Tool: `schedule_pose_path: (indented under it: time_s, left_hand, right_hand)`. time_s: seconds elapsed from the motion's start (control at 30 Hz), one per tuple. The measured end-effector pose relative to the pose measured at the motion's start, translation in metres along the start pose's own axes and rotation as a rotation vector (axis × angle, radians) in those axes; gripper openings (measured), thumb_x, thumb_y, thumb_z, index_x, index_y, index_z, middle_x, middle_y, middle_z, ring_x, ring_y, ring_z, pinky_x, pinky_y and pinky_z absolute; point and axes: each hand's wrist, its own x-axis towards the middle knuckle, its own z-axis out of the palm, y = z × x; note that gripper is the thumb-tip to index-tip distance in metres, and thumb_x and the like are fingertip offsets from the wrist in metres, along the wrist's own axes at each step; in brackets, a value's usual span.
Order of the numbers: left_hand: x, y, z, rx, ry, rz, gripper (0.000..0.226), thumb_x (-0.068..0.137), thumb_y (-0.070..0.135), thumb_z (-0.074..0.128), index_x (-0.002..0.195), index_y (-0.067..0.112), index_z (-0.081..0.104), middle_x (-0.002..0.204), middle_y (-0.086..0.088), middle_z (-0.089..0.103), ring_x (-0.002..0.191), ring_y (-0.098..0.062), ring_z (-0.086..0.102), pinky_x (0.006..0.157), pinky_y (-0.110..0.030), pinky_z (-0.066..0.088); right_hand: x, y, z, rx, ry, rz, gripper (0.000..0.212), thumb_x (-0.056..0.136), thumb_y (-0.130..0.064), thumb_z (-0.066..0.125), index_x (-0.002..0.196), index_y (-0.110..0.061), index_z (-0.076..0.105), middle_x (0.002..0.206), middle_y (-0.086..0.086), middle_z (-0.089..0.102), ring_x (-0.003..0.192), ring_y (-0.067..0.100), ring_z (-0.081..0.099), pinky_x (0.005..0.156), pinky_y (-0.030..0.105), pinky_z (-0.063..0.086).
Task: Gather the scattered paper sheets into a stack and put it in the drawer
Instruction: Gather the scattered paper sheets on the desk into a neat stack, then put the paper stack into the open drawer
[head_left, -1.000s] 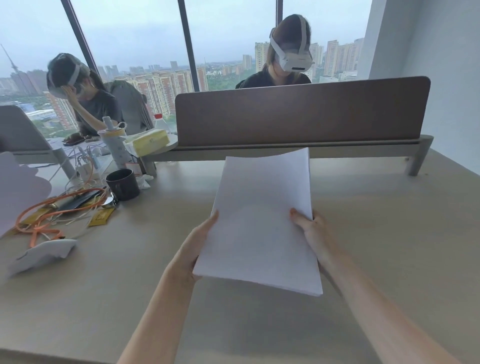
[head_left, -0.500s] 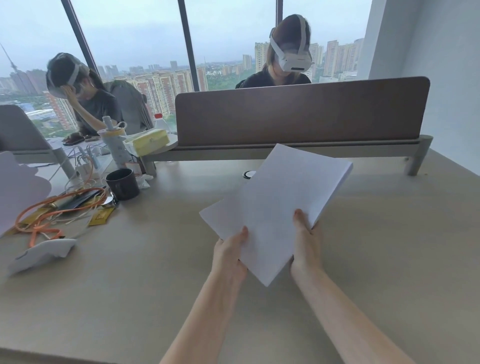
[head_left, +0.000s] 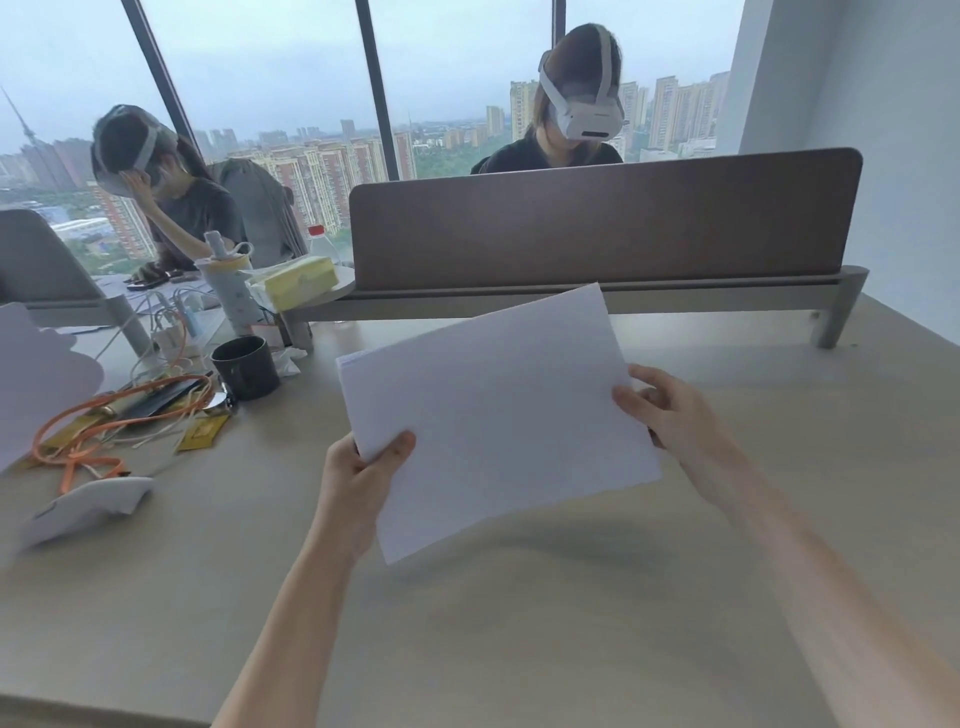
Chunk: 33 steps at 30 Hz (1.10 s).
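A stack of white paper sheets (head_left: 493, 410) is held above the beige desk (head_left: 571, 623), its long side running left to right and its near edge tilted down. My left hand (head_left: 363, 473) grips the stack's near left corner, thumb on top. My right hand (head_left: 670, 410) holds the right edge, fingers partly behind the sheets. A shadow of the stack lies on the desk below. No drawer is in view.
A brown divider panel (head_left: 602, 218) runs along the desk's far edge. At the left are a dark mug (head_left: 245, 367), orange cables (head_left: 104, 421), a white device (head_left: 83, 506) and a bottle (head_left: 231, 291). Two people with headsets sit beyond the divider.
The stack has turned from upright to lying sideways. My left hand moved to its near left corner and my right hand slid to the right edge.
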Motion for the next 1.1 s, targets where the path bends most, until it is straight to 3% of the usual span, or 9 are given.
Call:
schedule_pose_path:
  time_s: [0.07,0.13,0.23,0.4,0.53,0.83,0.93,1.0,1.1]
  left_hand:
    - [-0.002,-0.002,0.001,0.065,0.006,0.033,0.009,0.089,0.001,0.065,0.085,0.008,0.070,0.076,0.004,0.076,0.069,-0.014,0.071,0.066,-0.034,0.057]
    - [-0.003,-0.004,0.002,0.090,0.031,0.043,0.011,0.089,0.003,0.067,0.082,0.010,0.070,0.074,0.004,0.075,0.070,-0.015,0.070,0.069,-0.037,0.055]
    - [-0.002,-0.002,0.001,0.040,0.063,0.046,0.013,0.088,0.003,0.068,0.084,0.014,0.074,0.084,-0.001,0.077,0.080,-0.024,0.070,0.078,-0.044,0.056]
    - [-0.005,-0.008,-0.012,-0.080,0.020,0.002,0.011,0.081,0.003,0.073,0.087,0.012,0.076,0.094,-0.009,0.076,0.085,-0.028,0.071,0.078,-0.042,0.055]
    - [-0.018,-0.030,-0.008,-0.110,0.011,-0.139,0.017,0.078,0.007,0.078,0.095,0.007,0.076,0.101,-0.011,0.076,0.092,-0.029,0.073,0.077,-0.040,0.058]
    - [-0.013,-0.029,-0.012,0.032,0.062,-0.112,0.010,0.082,0.007,0.075,0.081,0.017,0.075,0.080,0.006,0.078,0.073,-0.009,0.072,0.069,-0.029,0.058]
    - [-0.007,-0.022,-0.021,0.121,0.030,-0.115,0.002,0.085,0.016,0.074,0.084,0.015,0.074,0.078,0.006,0.077,0.071,-0.010,0.072,0.070,-0.031,0.057]
    - [-0.005,-0.016,-0.034,0.137,-0.051,-0.134,0.021,0.081,0.029,0.075,0.092,0.011,0.074,0.088,-0.001,0.078,0.079,-0.018,0.074,0.073,-0.034,0.058]
    - [-0.013,-0.005,-0.055,0.034,-0.116,-0.166,0.051,0.067,0.045,0.084,0.102,0.010,0.071,0.096,-0.006,0.078,0.084,-0.023,0.075,0.065,-0.030,0.058]
  right_hand:
    - [0.002,0.008,0.010,-0.118,-0.026,-0.045,0.028,0.093,-0.034,0.061,0.107,-0.010,0.066,0.094,0.015,0.069,0.080,0.026,0.062,0.071,0.038,0.042]
    - [0.002,0.018,0.021,-0.133,0.036,-0.074,0.018,0.098,-0.018,0.055,0.106,-0.005,0.062,0.100,0.021,0.068,0.081,0.033,0.060,0.072,0.038,0.042]
    - [-0.007,0.019,0.036,-0.030,0.080,-0.129,0.026,0.099,-0.006,0.049,0.120,-0.015,0.061,0.115,0.007,0.071,0.105,0.023,0.065,0.090,0.041,0.049]
    - [-0.021,0.034,0.048,0.134,0.152,-0.151,0.033,0.090,-0.024,0.056,0.122,-0.024,0.064,0.120,-0.001,0.072,0.115,0.022,0.066,0.098,0.041,0.049]
    - [-0.031,0.051,0.057,0.140,0.120,-0.088,0.025,0.101,-0.021,0.055,0.123,-0.029,0.062,0.116,-0.014,0.073,0.112,0.004,0.067,0.101,0.033,0.050]
    - [-0.026,0.058,0.059,0.115,0.135,-0.101,0.035,0.102,-0.013,0.055,0.134,-0.025,0.058,0.126,-0.007,0.071,0.120,0.016,0.066,0.102,0.039,0.050]
    - [-0.020,0.048,0.057,0.066,0.113,-0.056,0.023,0.097,-0.018,0.058,0.115,-0.032,0.062,0.109,-0.014,0.074,0.104,0.013,0.069,0.089,0.037,0.054]
    - [-0.014,0.039,0.058,0.055,0.054,-0.027,0.019,0.098,-0.011,0.056,0.106,-0.028,0.061,0.100,-0.011,0.075,0.095,0.016,0.071,0.080,0.034,0.053]
    - [-0.011,0.030,0.068,0.052,-0.031,0.010,0.017,0.097,-0.010,0.055,0.110,-0.021,0.060,0.109,0.003,0.074,0.102,0.028,0.071,0.085,0.044,0.053]
